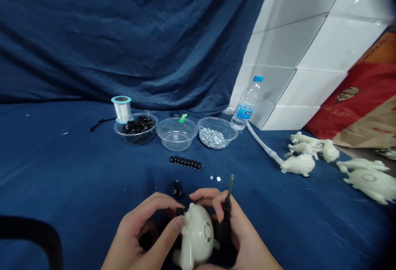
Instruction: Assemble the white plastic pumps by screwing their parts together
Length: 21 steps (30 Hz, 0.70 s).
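Note:
A cream-white, rounded plastic toy body [199,230] sits between my two hands, low in the view. The fingers of my left hand [151,230] are closed, with thumb and forefinger pinching a small black part [180,211] against the body's left side. A dark-handled screwdriver [228,197] is gripped in my right hand [235,224], its tip pointing up and away. My right fingers also curl behind the toy body. Just beyond lie a little black piece [177,188] and two tiny silvery screws [218,178]. Where the right palm meets the body is hidden.
A row of black parts [185,162] lies ahead. Behind it stand a bowl of black pieces [136,140], a clear bowl [177,140] and a bowl of screws [215,144]. A wire spool [121,109], water bottle [246,105] and more white toy bodies [298,164] surround them.

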Each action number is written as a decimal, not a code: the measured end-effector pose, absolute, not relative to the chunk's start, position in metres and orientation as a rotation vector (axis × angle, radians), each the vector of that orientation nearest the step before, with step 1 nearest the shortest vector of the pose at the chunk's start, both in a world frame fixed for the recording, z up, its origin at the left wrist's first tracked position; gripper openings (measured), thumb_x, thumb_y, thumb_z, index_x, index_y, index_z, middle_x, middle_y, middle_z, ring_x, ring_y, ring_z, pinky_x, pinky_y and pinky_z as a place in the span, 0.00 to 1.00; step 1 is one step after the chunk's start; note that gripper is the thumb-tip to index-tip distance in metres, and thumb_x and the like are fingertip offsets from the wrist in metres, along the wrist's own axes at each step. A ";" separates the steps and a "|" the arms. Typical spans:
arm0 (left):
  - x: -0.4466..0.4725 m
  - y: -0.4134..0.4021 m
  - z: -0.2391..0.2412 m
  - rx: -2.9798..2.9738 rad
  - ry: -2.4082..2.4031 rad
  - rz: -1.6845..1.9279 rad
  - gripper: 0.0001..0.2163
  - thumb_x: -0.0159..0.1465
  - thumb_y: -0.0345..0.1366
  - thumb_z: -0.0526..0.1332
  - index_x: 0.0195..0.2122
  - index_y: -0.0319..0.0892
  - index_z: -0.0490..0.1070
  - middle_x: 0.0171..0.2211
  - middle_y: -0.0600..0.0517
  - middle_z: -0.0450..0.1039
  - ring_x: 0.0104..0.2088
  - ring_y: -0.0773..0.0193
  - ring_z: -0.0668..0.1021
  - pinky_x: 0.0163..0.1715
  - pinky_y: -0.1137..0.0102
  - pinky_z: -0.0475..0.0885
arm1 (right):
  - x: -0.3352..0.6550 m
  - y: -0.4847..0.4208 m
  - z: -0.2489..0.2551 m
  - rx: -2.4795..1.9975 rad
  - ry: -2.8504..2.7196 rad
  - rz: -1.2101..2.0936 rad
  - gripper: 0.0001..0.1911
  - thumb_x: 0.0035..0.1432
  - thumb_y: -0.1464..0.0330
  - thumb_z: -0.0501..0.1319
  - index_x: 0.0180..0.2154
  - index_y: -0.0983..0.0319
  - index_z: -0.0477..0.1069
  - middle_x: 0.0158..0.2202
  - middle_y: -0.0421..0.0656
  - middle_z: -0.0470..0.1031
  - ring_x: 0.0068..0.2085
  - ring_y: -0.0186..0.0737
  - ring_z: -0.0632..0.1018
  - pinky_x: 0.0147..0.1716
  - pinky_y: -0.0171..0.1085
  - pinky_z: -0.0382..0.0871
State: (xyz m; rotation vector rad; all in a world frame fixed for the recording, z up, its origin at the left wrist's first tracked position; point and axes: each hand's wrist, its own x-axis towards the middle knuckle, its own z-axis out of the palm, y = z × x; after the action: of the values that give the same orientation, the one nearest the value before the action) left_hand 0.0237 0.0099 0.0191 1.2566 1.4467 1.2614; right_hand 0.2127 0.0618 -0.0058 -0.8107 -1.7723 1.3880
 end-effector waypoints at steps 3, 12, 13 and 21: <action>0.021 0.011 0.018 1.296 1.441 1.247 0.09 0.62 0.46 0.65 0.34 0.49 0.78 0.38 0.52 0.78 0.39 0.59 0.80 0.34 0.75 0.76 | 0.214 0.068 -0.016 -0.685 -1.805 1.332 0.32 0.38 0.69 0.76 0.42 0.55 0.62 0.53 0.47 0.68 0.50 0.51 0.75 0.45 0.43 0.73; 0.011 0.015 0.008 1.430 1.378 1.214 0.08 0.67 0.43 0.61 0.40 0.50 0.79 0.39 0.52 0.79 0.40 0.60 0.80 0.36 0.75 0.74 | 0.214 0.060 -0.004 -0.746 -1.824 1.325 0.29 0.43 0.69 0.74 0.45 0.55 0.62 0.49 0.46 0.70 0.48 0.47 0.75 0.44 0.41 0.71; 0.011 0.015 0.008 1.433 1.385 1.222 0.07 0.67 0.43 0.62 0.39 0.50 0.79 0.39 0.52 0.79 0.39 0.60 0.80 0.36 0.75 0.74 | 0.214 0.059 0.001 -0.764 -1.825 1.350 0.30 0.43 0.69 0.74 0.47 0.55 0.63 0.50 0.47 0.71 0.50 0.49 0.75 0.46 0.43 0.71; 0.011 0.012 0.011 1.498 1.385 1.310 0.09 0.66 0.40 0.63 0.47 0.55 0.77 0.38 0.55 0.79 0.39 0.62 0.81 0.37 0.75 0.76 | 0.216 0.061 0.000 -0.587 -1.646 1.686 0.20 0.53 0.62 0.70 0.44 0.56 0.64 0.50 0.47 0.75 0.47 0.48 0.79 0.43 0.41 0.74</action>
State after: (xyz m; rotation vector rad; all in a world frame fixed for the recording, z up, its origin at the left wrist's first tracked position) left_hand 0.0113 0.0122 0.0107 1.4977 1.3850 1.3105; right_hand 0.2164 0.0609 0.0000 -0.5869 -1.6457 1.6858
